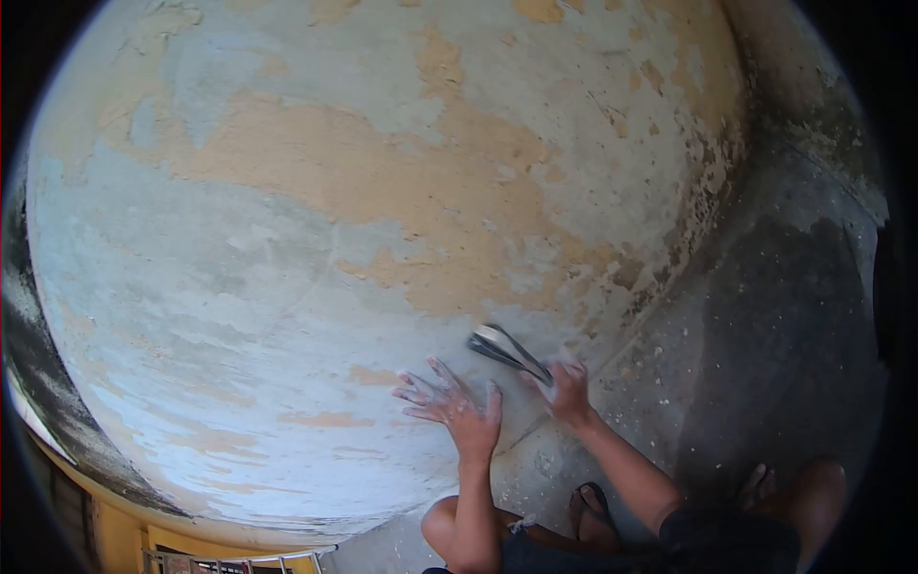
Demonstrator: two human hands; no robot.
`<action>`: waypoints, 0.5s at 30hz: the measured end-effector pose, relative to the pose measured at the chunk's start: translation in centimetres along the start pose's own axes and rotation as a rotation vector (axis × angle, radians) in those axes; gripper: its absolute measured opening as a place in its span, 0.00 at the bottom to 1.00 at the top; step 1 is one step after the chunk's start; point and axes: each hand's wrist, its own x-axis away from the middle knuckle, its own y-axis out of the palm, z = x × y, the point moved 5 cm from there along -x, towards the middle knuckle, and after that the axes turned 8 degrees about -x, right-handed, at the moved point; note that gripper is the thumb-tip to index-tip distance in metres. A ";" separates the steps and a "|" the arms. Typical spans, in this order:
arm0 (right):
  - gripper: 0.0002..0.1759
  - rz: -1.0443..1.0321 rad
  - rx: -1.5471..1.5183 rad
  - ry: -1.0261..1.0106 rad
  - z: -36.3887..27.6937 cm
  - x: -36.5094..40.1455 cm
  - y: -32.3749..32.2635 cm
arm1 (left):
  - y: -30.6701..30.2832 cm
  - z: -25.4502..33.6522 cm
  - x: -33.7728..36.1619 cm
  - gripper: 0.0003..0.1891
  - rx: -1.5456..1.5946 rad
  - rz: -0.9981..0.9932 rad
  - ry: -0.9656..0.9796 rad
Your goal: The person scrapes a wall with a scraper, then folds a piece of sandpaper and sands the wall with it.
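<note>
My left hand lies on the wall with its fingers spread, dusted white and holding nothing. To its right, my right hand is closed on the near end of a flat, dark-edged tool with a pale middle. The tool narrows toward my fingers and widens at its far end, which is at the wall; its exact kind I cannot make out. The wall has worn, peeling paint, with tan patches among pale grey-blue areas. Whitish streaks cover its lower part around my left hand.
A concrete floor with pale flecks runs along the wall's base, with a large dark patch at right. My sandalled foot and bent knees are close to the wall. A metal ladder shows at bottom left.
</note>
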 end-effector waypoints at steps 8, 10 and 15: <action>0.17 0.010 -0.018 0.010 -2.1 -2.9 -0.3 | -0.4 0.2 0.0 0.57 -0.026 -0.034 0.034; 0.17 0.018 -0.020 0.001 -1.4 -1.2 -0.2 | -0.9 0.2 0.1 0.56 -0.022 -0.033 0.031; 0.17 -0.013 -0.032 -0.013 -3.9 -3.4 0.0 | -0.1 0.1 0.3 0.56 0.001 -0.026 0.070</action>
